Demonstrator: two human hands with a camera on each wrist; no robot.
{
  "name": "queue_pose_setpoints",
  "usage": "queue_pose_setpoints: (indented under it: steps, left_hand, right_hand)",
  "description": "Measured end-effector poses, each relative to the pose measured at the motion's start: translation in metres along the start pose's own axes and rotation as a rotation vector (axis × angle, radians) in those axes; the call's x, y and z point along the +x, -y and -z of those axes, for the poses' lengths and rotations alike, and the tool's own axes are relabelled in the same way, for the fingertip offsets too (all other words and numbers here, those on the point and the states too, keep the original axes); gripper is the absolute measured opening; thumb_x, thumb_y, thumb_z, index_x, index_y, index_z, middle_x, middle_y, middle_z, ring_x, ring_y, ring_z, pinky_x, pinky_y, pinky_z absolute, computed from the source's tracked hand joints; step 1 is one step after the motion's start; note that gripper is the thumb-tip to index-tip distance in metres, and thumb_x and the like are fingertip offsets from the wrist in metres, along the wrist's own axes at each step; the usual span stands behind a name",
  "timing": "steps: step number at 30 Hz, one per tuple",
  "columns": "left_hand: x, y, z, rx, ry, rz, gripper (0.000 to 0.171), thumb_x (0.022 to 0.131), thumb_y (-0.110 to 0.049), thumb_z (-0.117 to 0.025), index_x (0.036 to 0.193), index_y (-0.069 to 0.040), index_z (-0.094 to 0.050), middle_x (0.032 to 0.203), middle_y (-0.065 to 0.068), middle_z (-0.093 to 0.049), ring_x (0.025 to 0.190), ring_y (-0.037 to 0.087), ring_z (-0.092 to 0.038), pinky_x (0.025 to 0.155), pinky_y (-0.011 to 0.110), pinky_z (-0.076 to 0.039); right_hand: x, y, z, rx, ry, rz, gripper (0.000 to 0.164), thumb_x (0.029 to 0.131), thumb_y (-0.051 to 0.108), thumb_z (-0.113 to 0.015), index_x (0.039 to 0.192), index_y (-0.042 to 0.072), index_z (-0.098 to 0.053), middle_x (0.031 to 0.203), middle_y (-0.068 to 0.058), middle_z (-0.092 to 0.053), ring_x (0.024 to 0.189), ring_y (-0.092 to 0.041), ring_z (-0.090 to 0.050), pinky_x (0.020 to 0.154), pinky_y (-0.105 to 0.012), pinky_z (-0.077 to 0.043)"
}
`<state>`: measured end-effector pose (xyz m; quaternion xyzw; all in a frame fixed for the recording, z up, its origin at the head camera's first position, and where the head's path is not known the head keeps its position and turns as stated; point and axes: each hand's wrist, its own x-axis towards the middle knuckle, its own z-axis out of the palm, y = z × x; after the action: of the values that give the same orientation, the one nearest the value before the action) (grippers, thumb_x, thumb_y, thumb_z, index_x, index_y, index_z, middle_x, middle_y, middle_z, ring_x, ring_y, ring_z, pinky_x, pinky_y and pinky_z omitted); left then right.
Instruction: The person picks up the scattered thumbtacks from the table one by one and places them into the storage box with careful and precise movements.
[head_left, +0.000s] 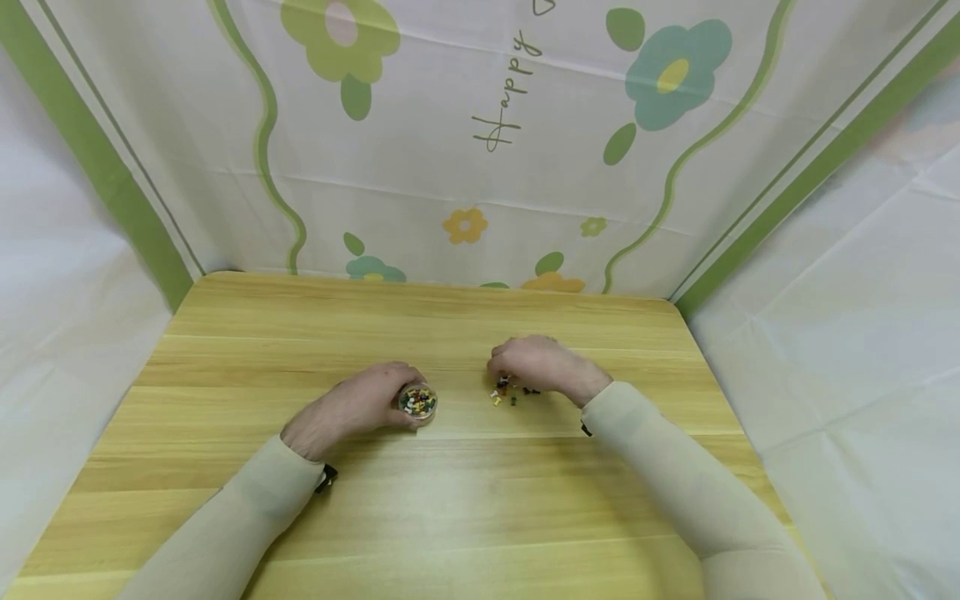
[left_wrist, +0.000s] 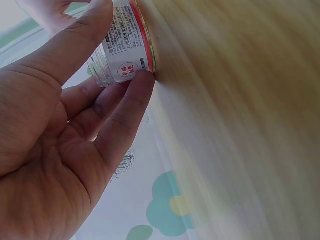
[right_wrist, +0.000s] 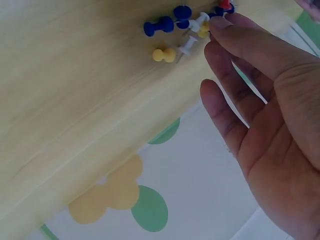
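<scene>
My left hand (head_left: 363,398) grips a small clear round jar (left_wrist: 125,42), its fingers and thumb around the sides. The jar has a white printed label with a red edge and stands on the table. Through its open top, the head view shows several colourful push pins (head_left: 417,402). To the right, my right hand (head_left: 536,362) reaches down over a loose cluster of push pins. In the right wrist view these include a blue push pin (right_wrist: 158,26), a yellow push pin (right_wrist: 164,55) and a white push pin (right_wrist: 188,45). Thumb and forefinger tips are among the pins; whether they pinch one is hidden.
Both hands work above a wooden table (head_left: 450,508). A white cloth (head_left: 420,167) with printed flowers hangs along its back edge, and pale cloth walls (head_left: 847,358) stand at both sides. A dark band (head_left: 326,477) shows at the left wrist.
</scene>
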<state>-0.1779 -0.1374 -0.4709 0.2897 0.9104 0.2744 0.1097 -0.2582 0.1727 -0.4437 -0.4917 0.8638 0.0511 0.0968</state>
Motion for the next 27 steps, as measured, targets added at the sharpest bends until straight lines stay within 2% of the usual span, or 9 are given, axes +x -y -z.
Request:
queue_pose_setpoints:
  steps: [6,11,16,27]
  left_hand:
    - [0.0,-0.001,0.0,-0.001,0.004,0.009,0.056,0.08,-0.028,-0.089,0.126,-0.005,-0.067,0.117,0.006,-0.068,0.106,0.02,-0.063,0.096,0.04,-0.053]
    - [0.0,-0.001,0.0,0.002,0.001,0.006,0.056,0.079,-0.028,-0.09,0.126,-0.006,-0.067,0.117,0.006,-0.068,0.107,0.021,-0.063,0.096,0.041,-0.053]
    - [0.0,-0.001,0.0,0.001,-0.002,0.003,0.057,0.079,-0.029,-0.09,0.126,-0.006,-0.067,0.118,0.006,-0.068,0.107,0.021,-0.063,0.097,0.041,-0.053]
    - [0.0,0.001,0.0,-0.001,0.002,0.003,0.057,0.079,-0.03,-0.089,0.126,-0.007,-0.067,0.119,0.005,-0.068,0.108,0.02,-0.063,0.098,0.041,-0.052]
  right_hand:
    - [0.002,-0.001,-0.005,-0.006,-0.001,-0.004,0.017,0.089,0.011,-0.081,0.1,0.024,-0.078,0.097,0.01,-0.069,0.09,-0.01,-0.065,0.069,-0.029,-0.056]
    - [0.005,-0.001,-0.005,-0.016,-0.014,-0.019,0.009,0.096,0.015,-0.074,0.098,0.023,-0.077,0.093,0.012,-0.066,0.082,-0.006,-0.06,0.066,-0.024,-0.053]
    - [0.008,0.003,-0.001,-0.003,-0.024,-0.015,0.004,0.097,0.018,-0.073,0.095,0.021,-0.074,0.089,0.012,-0.062,0.076,-0.007,-0.055,0.064,-0.024,-0.051]
    - [0.015,0.019,0.012,0.07,-0.078,0.037,0.013,0.101,0.023,-0.068,0.109,0.021,-0.078,0.101,0.011,-0.07,0.088,-0.005,-0.062,0.076,-0.028,-0.055]
